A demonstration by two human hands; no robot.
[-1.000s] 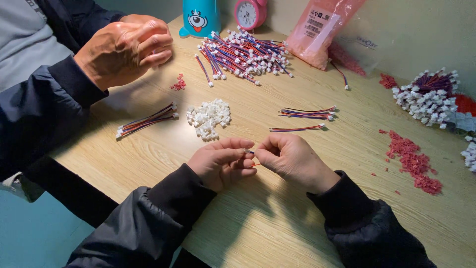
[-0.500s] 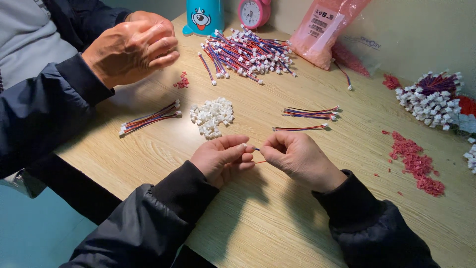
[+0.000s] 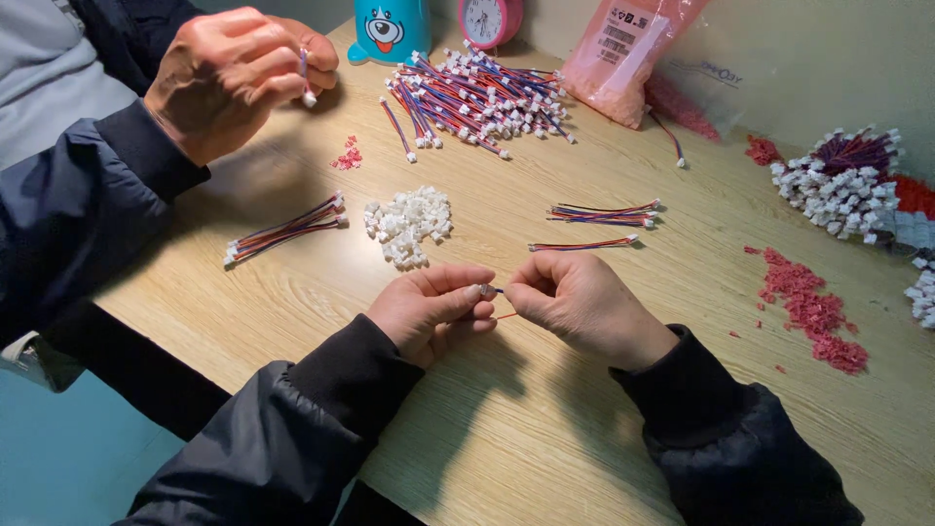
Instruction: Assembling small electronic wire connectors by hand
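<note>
Pale wood-grain covers the desk (image 3: 604, 409), which is strewn with small wiring parts. Near its middle, the person's left hand (image 3: 429, 310) and right hand (image 3: 575, 307) meet fingertip to fingertip, both sets of fingers pinched on a thin red-and-blue wire (image 3: 499, 302) that runs between them just above the surface; a small pale connector seems to sit at the left fingertips, though it is too small to be sure. Just beyond the hands lies a heap of white connector housings (image 3: 407, 224), with a short bundle of finished leads (image 3: 284, 230) to its left and a few more leads (image 3: 604, 212) to its right. A large pile of leads (image 3: 477, 93) sits farther back, and red scraps (image 3: 813, 312) lie to the right. A co-worker's hand (image 3: 234, 73) at upper left holds a similar piece. The step in hand looks like seating a wire end into a housing; the next move would call for fine alignment and a steady push.
</note>
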